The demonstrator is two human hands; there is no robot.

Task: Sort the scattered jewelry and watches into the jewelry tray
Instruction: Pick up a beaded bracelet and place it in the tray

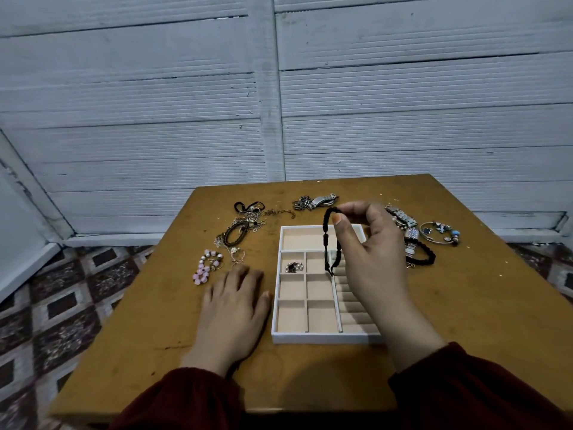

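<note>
At nine o'clock of the white-walled, beige-lined jewelry tray (325, 339), the left hand (235, 302) is laid flat on the brown wooden table (465, 305), fingers released and holding nothing. Above the tray's middle, a black braided cord bracelet (326, 240) is pinched by the right hand (372, 262) and hangs down. A placing step is judged in hand: the bracelet must be lowered into an unfilled compartment, then let go.

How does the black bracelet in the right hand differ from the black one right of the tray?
The held bracelet hangs pinched in the right hand above the tray; the lying bracelet rests on the table. The held bracelet dangles as a narrow loop; the lying bracelet curves flat, partly behind the hand. Both are black cord.
</note>
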